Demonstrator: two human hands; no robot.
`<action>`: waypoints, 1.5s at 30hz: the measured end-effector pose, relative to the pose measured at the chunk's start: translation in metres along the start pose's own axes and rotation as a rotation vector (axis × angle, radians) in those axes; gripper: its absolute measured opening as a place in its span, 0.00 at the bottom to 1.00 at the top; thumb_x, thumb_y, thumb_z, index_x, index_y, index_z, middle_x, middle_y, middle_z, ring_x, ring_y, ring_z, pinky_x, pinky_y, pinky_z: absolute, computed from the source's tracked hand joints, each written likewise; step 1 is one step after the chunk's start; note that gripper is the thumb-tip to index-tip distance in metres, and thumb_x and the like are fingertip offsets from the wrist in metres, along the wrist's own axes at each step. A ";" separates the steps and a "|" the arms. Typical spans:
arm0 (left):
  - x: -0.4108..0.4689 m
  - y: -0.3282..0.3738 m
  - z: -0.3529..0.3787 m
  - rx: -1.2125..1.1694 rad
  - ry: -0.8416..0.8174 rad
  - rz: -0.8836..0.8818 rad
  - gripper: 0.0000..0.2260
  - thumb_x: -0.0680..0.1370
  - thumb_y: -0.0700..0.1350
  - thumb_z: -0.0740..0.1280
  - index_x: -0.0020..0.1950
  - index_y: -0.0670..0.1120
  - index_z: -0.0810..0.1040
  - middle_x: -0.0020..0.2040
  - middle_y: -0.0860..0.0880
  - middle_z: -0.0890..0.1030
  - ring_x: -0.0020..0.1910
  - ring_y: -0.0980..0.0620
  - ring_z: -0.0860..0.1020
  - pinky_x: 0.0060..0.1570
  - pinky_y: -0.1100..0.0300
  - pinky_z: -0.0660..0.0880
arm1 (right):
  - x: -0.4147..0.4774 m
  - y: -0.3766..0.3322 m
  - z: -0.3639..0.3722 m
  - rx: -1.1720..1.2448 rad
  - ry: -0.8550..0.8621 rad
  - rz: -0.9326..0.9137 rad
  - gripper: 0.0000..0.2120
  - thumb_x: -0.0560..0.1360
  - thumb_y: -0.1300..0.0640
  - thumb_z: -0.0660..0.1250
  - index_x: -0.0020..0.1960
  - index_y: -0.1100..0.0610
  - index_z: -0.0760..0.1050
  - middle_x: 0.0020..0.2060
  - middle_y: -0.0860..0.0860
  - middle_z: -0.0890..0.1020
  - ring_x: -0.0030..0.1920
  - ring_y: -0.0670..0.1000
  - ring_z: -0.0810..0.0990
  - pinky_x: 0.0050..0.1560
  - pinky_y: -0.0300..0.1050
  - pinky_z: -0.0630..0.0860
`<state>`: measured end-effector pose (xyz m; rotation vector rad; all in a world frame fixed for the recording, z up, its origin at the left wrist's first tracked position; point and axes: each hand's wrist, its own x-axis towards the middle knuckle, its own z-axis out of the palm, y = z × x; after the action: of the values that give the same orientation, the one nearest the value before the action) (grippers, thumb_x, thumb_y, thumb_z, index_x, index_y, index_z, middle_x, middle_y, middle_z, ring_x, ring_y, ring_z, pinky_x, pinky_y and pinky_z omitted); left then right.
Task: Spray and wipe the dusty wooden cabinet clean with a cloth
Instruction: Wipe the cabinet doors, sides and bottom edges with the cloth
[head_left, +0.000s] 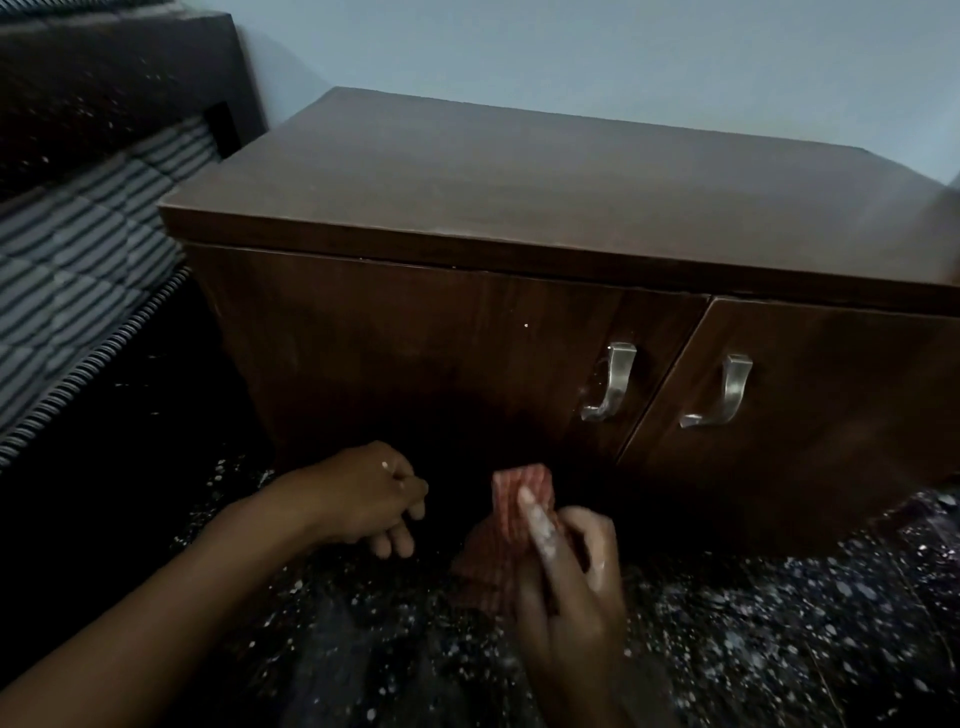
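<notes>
the pale blue-grey wall fills the top of my feed, flat and matte. below it the floor is dark stone, glossy, flecked all over with white specks. the wooden cabinet sits with its back to the wall: a low, boxy piece in dark brown veneer, its slab top overhanging the front with a straight, sharp edge and a faint pale film on the surface. to its left a bed carries grey-and-white striped, quilted bedding with a corded trim, and a dark headboard rises behind it. the bed comes close to the cabinet's left side, so only a narrow, shadowed gap is there; the floor in front of the doors gives me more room.

the left door and right door are smooth panels meeting at a thin seam. each has a brushed-metal handle, the left handle and right handle, curved strips that stand proud of the wood near the seam.

my left hand hangs low before the left door, fingers loosely curled, idle. my right hand grips the cloth, a reddish ribbed fabric bunched upward, one whitish-smeared finger lying along it. the cloth is just short of the left door's bottom edge; i cannot tell whether it touches.
</notes>
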<state>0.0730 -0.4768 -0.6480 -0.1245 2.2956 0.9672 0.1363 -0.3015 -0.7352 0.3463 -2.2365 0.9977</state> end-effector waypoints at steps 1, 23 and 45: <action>-0.003 -0.001 -0.002 -0.040 0.035 0.003 0.13 0.81 0.45 0.55 0.41 0.45 0.74 0.26 0.52 0.79 0.18 0.60 0.72 0.18 0.69 0.61 | 0.011 -0.012 0.001 0.030 0.079 -0.027 0.21 0.75 0.60 0.59 0.67 0.50 0.70 0.53 0.50 0.70 0.47 0.44 0.72 0.44 0.32 0.71; -0.033 0.031 0.013 -0.256 0.313 0.576 0.20 0.79 0.41 0.60 0.66 0.62 0.67 0.56 0.61 0.78 0.46 0.68 0.79 0.38 0.77 0.71 | 0.081 -0.025 0.018 -0.471 0.194 0.069 0.27 0.74 0.52 0.63 0.71 0.58 0.66 0.42 0.56 0.76 0.40 0.57 0.74 0.38 0.49 0.69; -0.025 0.033 0.016 -0.510 0.424 0.488 0.17 0.68 0.58 0.68 0.55 0.56 0.77 0.48 0.60 0.82 0.46 0.67 0.80 0.42 0.73 0.76 | 0.078 -0.063 0.003 0.794 -0.067 0.702 0.31 0.71 0.35 0.58 0.64 0.25 0.41 0.69 0.26 0.47 0.70 0.31 0.52 0.56 0.19 0.58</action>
<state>0.0908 -0.4464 -0.6214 0.0277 2.4472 1.9280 0.1064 -0.3448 -0.6495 -0.1066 -1.9386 2.2687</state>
